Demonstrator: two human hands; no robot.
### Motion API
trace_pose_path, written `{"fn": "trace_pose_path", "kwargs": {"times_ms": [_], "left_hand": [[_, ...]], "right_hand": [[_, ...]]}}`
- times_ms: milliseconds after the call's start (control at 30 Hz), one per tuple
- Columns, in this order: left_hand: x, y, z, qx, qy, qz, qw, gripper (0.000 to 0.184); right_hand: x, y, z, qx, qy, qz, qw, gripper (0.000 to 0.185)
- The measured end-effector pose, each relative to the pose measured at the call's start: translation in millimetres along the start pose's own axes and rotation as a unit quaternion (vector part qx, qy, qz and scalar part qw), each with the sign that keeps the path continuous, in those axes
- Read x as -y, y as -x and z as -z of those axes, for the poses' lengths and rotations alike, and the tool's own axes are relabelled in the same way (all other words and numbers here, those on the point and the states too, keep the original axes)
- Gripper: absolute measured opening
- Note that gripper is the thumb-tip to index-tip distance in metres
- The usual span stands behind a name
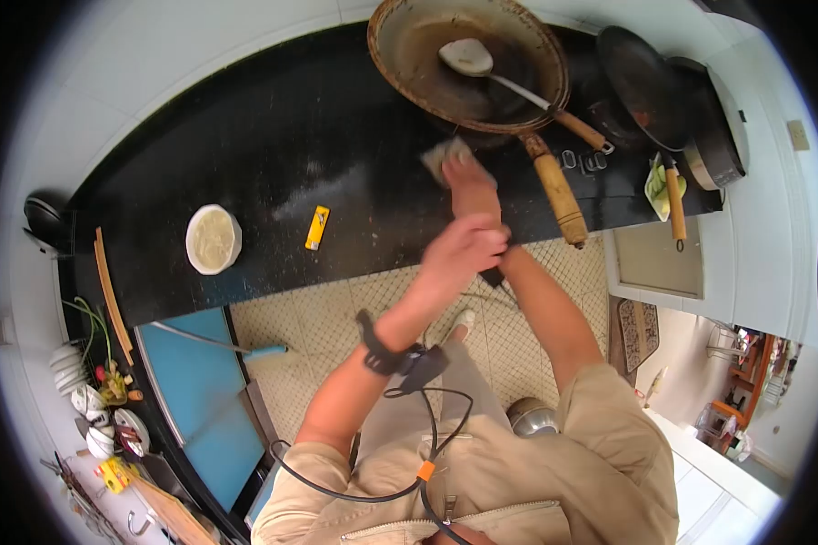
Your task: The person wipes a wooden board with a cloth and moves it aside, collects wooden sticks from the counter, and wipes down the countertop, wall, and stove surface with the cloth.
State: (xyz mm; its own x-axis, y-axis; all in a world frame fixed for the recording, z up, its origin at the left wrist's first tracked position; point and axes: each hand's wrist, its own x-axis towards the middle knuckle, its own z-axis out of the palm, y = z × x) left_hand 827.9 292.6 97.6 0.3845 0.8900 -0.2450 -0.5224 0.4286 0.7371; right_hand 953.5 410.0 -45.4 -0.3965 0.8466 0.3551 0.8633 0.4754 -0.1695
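My right hand [469, 182] is stretched over the black countertop, pressing a crumpled greyish cloth [447, 160] below the wok. Some motion blur softens the cloth. My left hand [468, 243] lies across my right wrist with its fingers closed there. A black strap-like piece [492, 276] shows just under these fingers; what exactly they grip is hidden. A large rusty wok [409, 86] with a wooden handle [556, 195] stands just beyond my right hand. Inside it rests a spatula [468, 57], its handle over the rim.
On the counter [273, 136] are a white bowl [214, 239] of pale contents and a yellow packet [317, 228]. A dark frying pan [645, 86] leans at the right beside a small dish [660, 188] of green pieces. A cable [354, 498] hangs over my front.
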Motion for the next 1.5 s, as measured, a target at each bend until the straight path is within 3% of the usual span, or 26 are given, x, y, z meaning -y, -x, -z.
{"fn": "trace_pose_path", "kwargs": {"times_ms": [67, 133, 167, 233, 267, 367, 400, 500, 567, 633, 700, 800, 1000, 1100, 1200, 1267, 1300, 1367, 1500], "left_hand": [[2, -31, -35, 0.019, 0.016, 0.026, 0.999, 0.041], [-3, -59, -67, -0.031, 0.039, 0.153, 0.987, 0.048], [0, -72, -75, -0.026, 0.036, 0.152, 0.987, 0.048], [2, -92, -87, 0.028, 0.249, 0.149, 0.957, 0.038], [6, -97, -94, -0.016, 0.276, 0.146, 0.95, 0.029], [12, -102, -111, -0.087, 0.216, 0.112, 0.966, 0.02], [20, -102, -101, -0.068, 0.234, 0.076, 0.967, 0.022], [-21, -64, -72, -0.026, 0.182, 0.072, 0.98, 0.02], [-44, -26, -62, -0.097, 0.163, 0.115, 0.975, 0.013], [-45, 18, -47, -0.102, 0.158, 0.116, 0.975, 0.011], [-43, 66, -52, -0.152, 0.16, 0.094, 0.971, 0.015], [-33, 138, -71, -0.223, 0.171, 0.055, 0.958, 0.02], [2, 224, -120, -0.358, 0.216, -0.094, 0.903, 0.019], [19, 244, -131, -0.377, 0.218, -0.16, 0.886, 0.019], [33, 256, -133, -0.376, 0.239, -0.203, 0.872, 0.019], [44, 265, -133, -0.369, 0.257, -0.236, 0.862, 0.02], [49, 270, -133, -0.367, 0.262, -0.236, 0.861, 0.02], [57, 276, -127, -0.361, 0.252, -0.251, 0.862, 0.02], [73, 291, -121, -0.36, 0.302, -0.238, 0.85, 0.02]], "right_hand": [[-22, 47, -4, -0.032, 0.049, 0.093, 0.994, 0.039], [-31, 76, 21, 0.009, 0.043, 0.058, 0.997, 0.04], [-38, 83, 31, 0.025, 0.044, 0.031, 0.998, 0.04], [-52, 83, 41, 0.031, 0.053, -0.001, 0.998, 0.041], [-58, 81, 44, 0.03, 0.053, -0.009, 0.998, 0.041], [-69, 78, 48, 0.033, 0.039, -0.013, 0.999, 0.042], [-73, 80, 51, 0.035, 0.034, -0.011, 0.999, 0.043], [-82, 76, 63, 0.042, 0.009, 0.005, 0.999, 0.044], [-85, 75, 75, 0.052, -0.02, 0.012, 0.998, 0.043], [-93, 72, 83, 0.063, -0.041, 0.025, 0.997, 0.043], [-97, 69, 85, 0.039, -0.069, 0.042, 0.996, 0.05], [-99, 66, 82, 0.069, -0.055, 0.07, 0.994, 0.046], [-68, 11, 58, 0.073, -0.108, 0.163, 0.978, 0.046], [-32, -43, 26, 0.05, -0.06, 0.207, 0.975, 0.044], [-11, -89, 8, 0.128, -0.034, 0.185, 0.974, 0.043], [-14, -79, -25, -0.006, -0.054, 0.16, 0.986, 0.042], [-17, -66, -11, -0.004, -0.051, 0.162, 0.985, 0.042], [-31, -28, 39, 0.11, -0.096, 0.167, 0.975, 0.041], [-70, 51, 60, 0.098, -0.065, 0.207, 0.971, 0.043]]}}
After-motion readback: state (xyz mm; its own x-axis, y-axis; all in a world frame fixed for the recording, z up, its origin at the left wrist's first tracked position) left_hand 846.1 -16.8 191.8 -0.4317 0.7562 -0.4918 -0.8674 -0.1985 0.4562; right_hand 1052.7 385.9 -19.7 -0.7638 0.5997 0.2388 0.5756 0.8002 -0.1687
